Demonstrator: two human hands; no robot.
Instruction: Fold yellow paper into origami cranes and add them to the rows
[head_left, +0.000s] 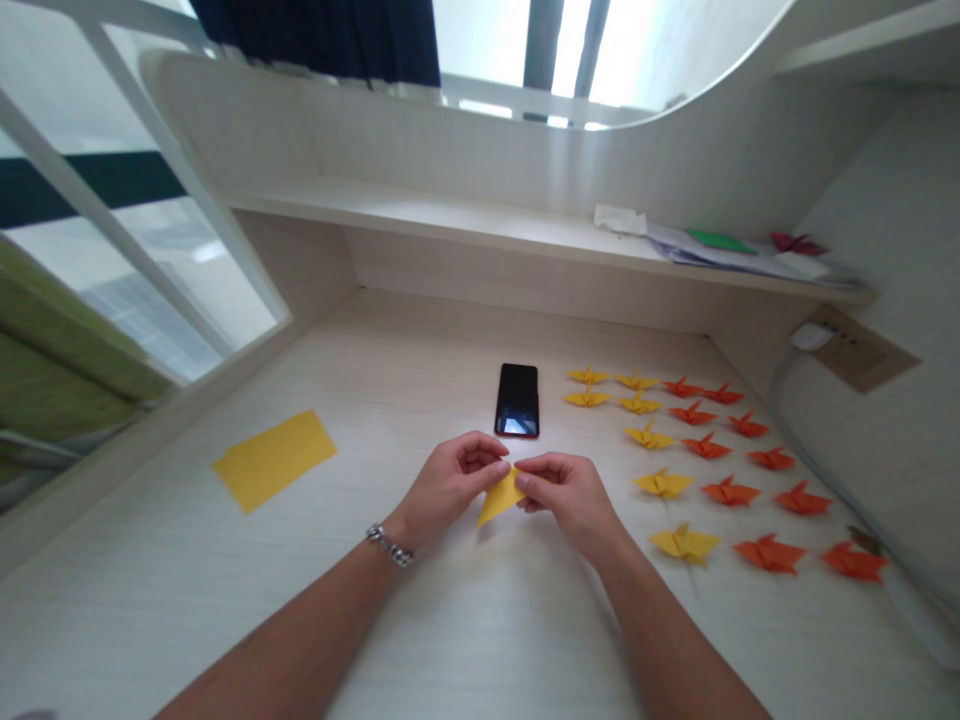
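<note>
Both my hands meet at the middle of the pale desk [465, 620], pinching one folded piece of yellow paper [499, 499]. My left hand [453, 481], with a metal bracelet at the wrist, grips its upper edge with curled fingers. My right hand [564, 492] pinches the paper's right corner between thumb and fingers. The paper is a small pointed triangle held just above the desk. A black phone [517, 399] lies flat just beyond my hands.
A flat yellow sheet [274, 459] lies to the left. Rows of several folded yellow cranes [663, 484] and orange cranes [730, 491] cover the desk's right side. A shelf [480, 222] holds papers at its right end. A wall socket [855, 350] with a cable sits at right.
</note>
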